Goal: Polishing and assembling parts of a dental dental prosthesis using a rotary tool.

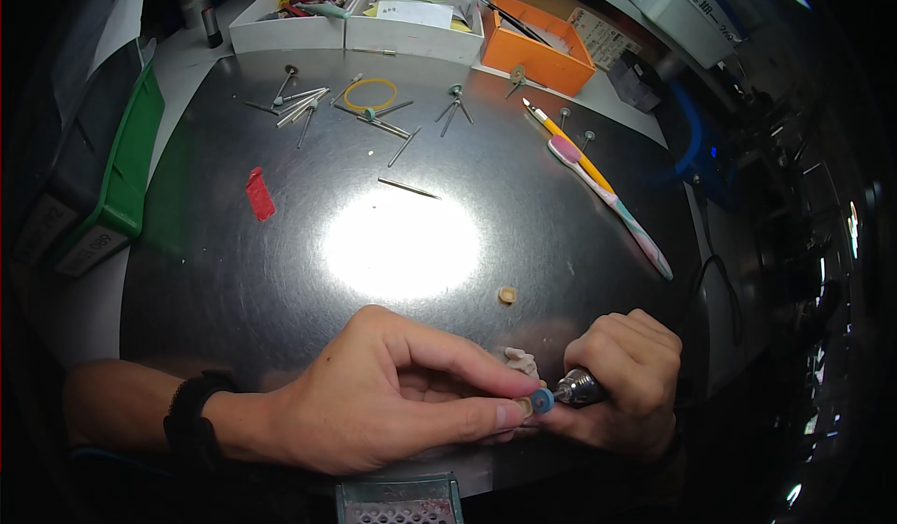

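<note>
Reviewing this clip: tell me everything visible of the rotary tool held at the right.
Only the front of the rotary tool shows: a shiny, silver, metal-looking nose tapering toward a small, round blue disc at its tip. It points toward the picture's left, above the dark tabletop. The right grip closes around it, hiding the rest. The disc sits beside the cream piece in the left grip; contact and spinning can't be told.

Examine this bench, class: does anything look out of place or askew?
A ragged red strip lies alone and slanted on the left of the grey metal tabletop; slim silver metal shafts lie scattered, some crossed, farther back, rather than lined up.
</note>
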Demonstrator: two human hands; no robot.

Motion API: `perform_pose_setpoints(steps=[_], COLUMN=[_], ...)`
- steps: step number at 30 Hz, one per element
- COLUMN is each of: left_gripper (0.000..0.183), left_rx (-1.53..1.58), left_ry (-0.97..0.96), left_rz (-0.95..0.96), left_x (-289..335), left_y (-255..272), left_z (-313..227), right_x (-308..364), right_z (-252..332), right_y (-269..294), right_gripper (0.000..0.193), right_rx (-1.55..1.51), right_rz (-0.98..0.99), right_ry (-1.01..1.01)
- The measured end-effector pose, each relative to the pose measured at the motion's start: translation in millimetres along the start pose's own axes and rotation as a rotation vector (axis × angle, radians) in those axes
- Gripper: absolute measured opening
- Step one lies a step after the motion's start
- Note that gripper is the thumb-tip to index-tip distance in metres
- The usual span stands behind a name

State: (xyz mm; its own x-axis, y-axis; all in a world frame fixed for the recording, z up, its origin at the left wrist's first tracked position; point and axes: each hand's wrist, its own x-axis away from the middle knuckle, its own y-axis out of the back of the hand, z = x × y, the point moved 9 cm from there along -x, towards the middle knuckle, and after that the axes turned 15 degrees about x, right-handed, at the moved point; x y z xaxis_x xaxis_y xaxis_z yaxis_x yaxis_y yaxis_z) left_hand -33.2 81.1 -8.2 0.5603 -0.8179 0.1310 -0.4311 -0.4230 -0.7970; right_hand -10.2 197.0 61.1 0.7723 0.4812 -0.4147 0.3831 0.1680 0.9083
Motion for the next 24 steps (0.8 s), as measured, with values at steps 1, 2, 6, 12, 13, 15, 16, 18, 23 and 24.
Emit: perform_pose_setpoints(steps=[1, 2, 6, 12, 13, 15, 16, 18, 23, 24], left_gripper=[0.022, 0.022, 0.023, 0.024, 0.025, 0.025, 0.026, 0.026, 0.024, 0.024], left_rx=[0.001, -0.001, -0.003, 0.000, 0.001, -0.018, -0.027, -0.020, 0.001, 0.004], left_ry=[0.003, 0.003, 0.005, 0.012, 0.013, -0.005, -0.014, -0.002, 0.045, 0.036], left_rz=[0.002, 0.006, 0.014, 0.006, 0.007, 0.027, 0.036, 0.017, -0.023, -0.013], left_x=[0.0, 0.0, -0.5, -0.3, -0.2, -0.8, -1.0, -0.9, -1.5, -1.6], left_y=[-0.1, -0.3, -0.4, -1.0, -1.1, -1.6, -1.9, -1.7, -1.5, -1.1], left_z=[0.1, 0.1, 0.4, 2.0, 2.1, 1.2, 0.7, 1.1, 0.1, 0.4], right_x=[-0.1, -0.1, -0.7, -0.7, -0.9, -1.0, -0.8, -0.8, 0.3, 0.3], right_z=[0.3, 0.6, 1.3, 1.9, 2.3, -0.4, -2.0, -1.7, -1.1, -0.8], right_y=[0.1, 0.1, -0.4, 2.2, 3.0, 3.5, 3.4, 2.6, 1.2, 1.0], right_gripper=[0.058, 0.058, 0.057, 0.055, 0.055, 0.054, 0.054, 0.054, 0.055, 0.055], right_rx=[-0.002, 0.000, 0.004, 0.004, 0.008, -0.002, -0.008, -0.007, -0.003, -0.005], right_rz=[0.002, 0.009, 0.029, 0.030, 0.030, 0.010, 0.000, 0.007, 0.015, 0.015], right_ry=[-0.004, -0.002, 0.001, 0.030, 0.037, 0.002, -0.015, -0.008, 0.007, 0.012])
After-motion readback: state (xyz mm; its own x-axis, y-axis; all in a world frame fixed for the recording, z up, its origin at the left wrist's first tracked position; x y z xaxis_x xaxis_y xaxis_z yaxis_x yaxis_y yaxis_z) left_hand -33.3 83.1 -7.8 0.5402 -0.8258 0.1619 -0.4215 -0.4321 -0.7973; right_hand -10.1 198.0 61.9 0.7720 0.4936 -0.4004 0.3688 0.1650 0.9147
